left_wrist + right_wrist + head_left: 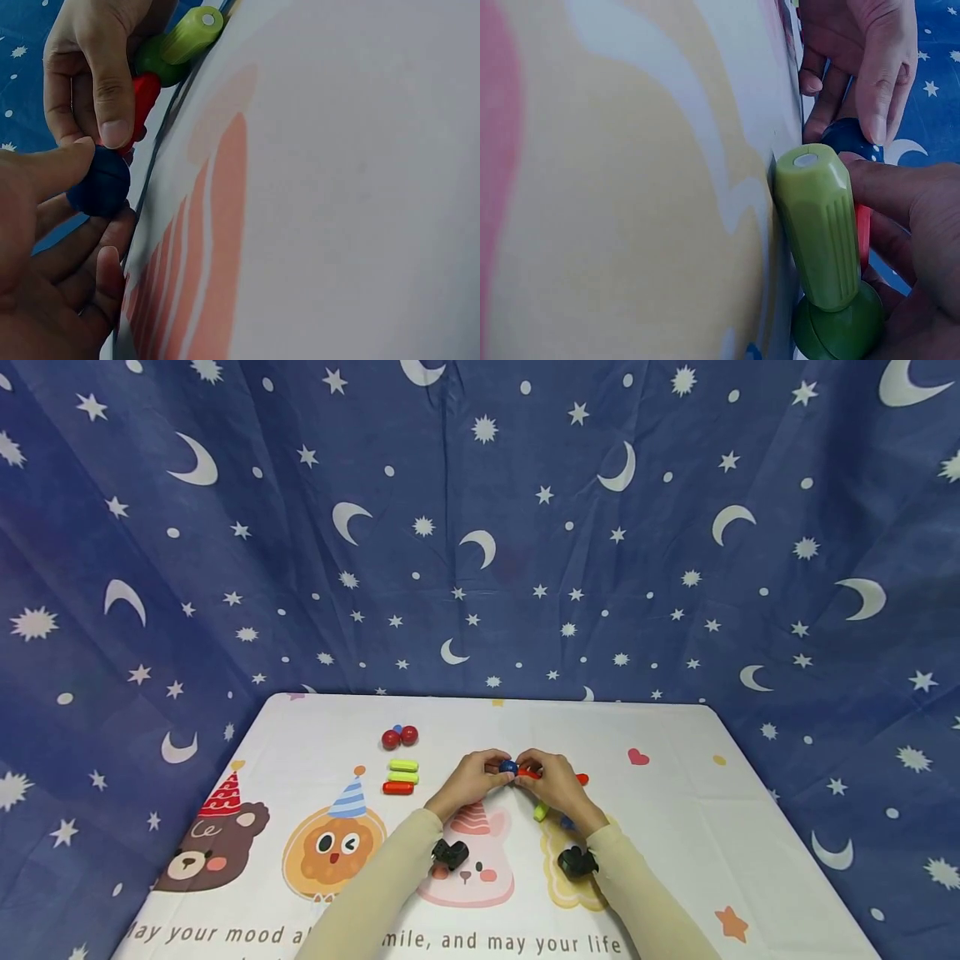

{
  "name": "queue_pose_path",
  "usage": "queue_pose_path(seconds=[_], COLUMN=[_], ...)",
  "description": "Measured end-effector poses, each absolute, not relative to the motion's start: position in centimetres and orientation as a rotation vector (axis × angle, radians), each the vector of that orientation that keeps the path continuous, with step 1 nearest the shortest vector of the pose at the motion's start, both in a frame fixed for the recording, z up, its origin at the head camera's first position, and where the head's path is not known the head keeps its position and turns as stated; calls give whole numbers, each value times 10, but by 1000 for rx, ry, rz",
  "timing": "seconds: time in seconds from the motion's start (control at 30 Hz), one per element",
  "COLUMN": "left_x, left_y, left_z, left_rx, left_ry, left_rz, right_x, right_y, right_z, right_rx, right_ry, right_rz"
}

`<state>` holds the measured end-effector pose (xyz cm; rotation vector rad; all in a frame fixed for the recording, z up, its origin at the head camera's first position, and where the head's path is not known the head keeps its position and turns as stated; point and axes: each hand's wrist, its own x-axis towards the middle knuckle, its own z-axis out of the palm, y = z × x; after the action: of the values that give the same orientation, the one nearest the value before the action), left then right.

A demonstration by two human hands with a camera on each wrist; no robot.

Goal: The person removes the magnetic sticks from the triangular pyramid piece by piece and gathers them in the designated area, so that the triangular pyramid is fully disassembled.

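My left hand (471, 779) pinches a dark blue ball (99, 182) between thumb and fingers, near the middle of the table. Right beside it, my right hand (557, 783) holds a red rod (144, 105), whose near end meets the blue ball or lies very close to it. At the rod's other end sits a green ball (840, 324), with a yellow-green rod (817, 229) attached to it. More of this piece shows past the right hand in the head view: a red part (582, 779) and a blue ball (567, 822). How those parts join is hidden by the hand.
Left of the hands, two yellow-green rods (403, 766) and a red rod (397, 788) lie in a row. Behind them are two red balls (391, 740) with a blue ball (398, 728). A printed white cloth (667, 860) covers the table; a starry blue curtain (480, 568) hangs behind.
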<state>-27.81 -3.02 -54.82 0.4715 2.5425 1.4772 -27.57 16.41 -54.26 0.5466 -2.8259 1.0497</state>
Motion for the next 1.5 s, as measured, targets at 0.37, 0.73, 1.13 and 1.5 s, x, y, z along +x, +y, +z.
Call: queue_pose_path(seconds=[0.37, 0.73, 1.13, 1.5], left_x=[-280, -281, -275, -266], left_y=[-29, -30, -36, -53], left_z=[-548, -545, -547, -529], left_rx=[454, 483, 399, 442], left_ry=[2552, 2567, 2568, 2564], left_rz=[1440, 1409, 1484, 1552], right_x=[-275, -278, -275, -277], right_y=[166, 167, 168, 164], right_z=[-541, -539, -545, -539], right_rx=[576, 554, 485, 518], right_ry=[-2865, -2859, -2912, -2937], right_rz=[996, 976, 987, 919])
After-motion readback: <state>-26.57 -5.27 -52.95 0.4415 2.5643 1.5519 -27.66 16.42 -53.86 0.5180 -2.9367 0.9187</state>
